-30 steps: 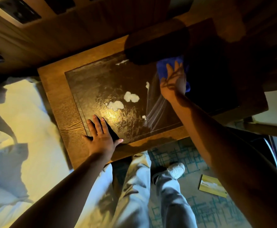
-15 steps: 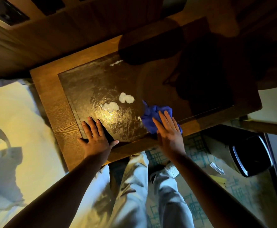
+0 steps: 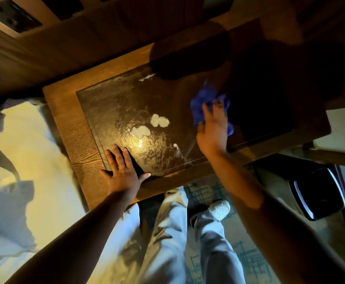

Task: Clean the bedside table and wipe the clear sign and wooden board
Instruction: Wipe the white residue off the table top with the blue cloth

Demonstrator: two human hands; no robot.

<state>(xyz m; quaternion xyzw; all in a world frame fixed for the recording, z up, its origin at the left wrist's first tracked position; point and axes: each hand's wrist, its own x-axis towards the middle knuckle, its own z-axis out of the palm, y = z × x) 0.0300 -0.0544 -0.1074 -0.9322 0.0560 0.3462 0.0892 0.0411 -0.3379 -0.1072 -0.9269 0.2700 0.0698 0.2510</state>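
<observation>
On the wooden worktop [image 3: 71, 128] lies a dark glossy panel [image 3: 114, 103], its surface streaked wet and dotted with two white foam patches [image 3: 149, 126] near the middle. At the panel's near left corner the left hand [image 3: 122, 171] rests flat — fingers straight and spread, palm down, holding nothing. Over on the right side of the panel, the right hand [image 3: 212, 130] presses a crumpled blue cloth [image 3: 206, 103] against the surface; its fingers lie over the cloth, blurred, so whether they curl round it I cannot tell. Far right of the panel sits in deep shadow. Beside the worktop on the left is a bed with pale sheets [image 3: 18, 160]. Below — light trousers [image 3: 167, 232], a white shoe [image 3: 218, 208] on patterned carpet [image 3: 247, 255], and a dark bin [image 3: 319, 195] at right.
</observation>
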